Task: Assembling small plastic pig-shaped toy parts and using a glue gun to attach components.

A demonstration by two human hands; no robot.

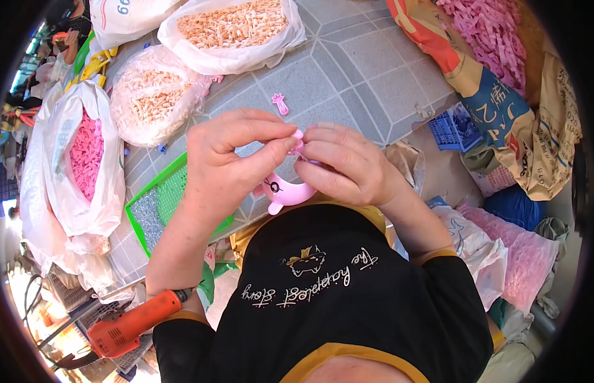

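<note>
The left hand point(233, 150) and the right hand point(351, 163) meet above the near part of the grey, tile-patterned counter point(373, 67), just in front of the wearer's black shirt point(348, 255). The left grip is a pinch: thumb and forefinger pressed onto a small glossy pink plastic piece point(297, 136). The right grip closes on the same piece from the other side, thumb and fingertips drawn together, though the fingers hide most of the contact. Just below them is a curved, glossy pink plastic animal-shaped body point(297, 193); whether it is joined to the small piece I can't say for sure, since the right fingers cover its upper part.

To work this well, I would judge that one hand should steady while the other presses or turns in short, even efforts, with fingertips close to the meeting point and off the printed eye.

The body's long axis runs roughly left to right in a sagging curve. Its end with the dark printed eye is to the left, a stubby fin points toward the wearer, and its other end runs under the right hand. Beyond the hands, a loose pink plastic palm-shaped piece point(280, 103) lies on the counter, its long axis running away from the wearer.
</note>
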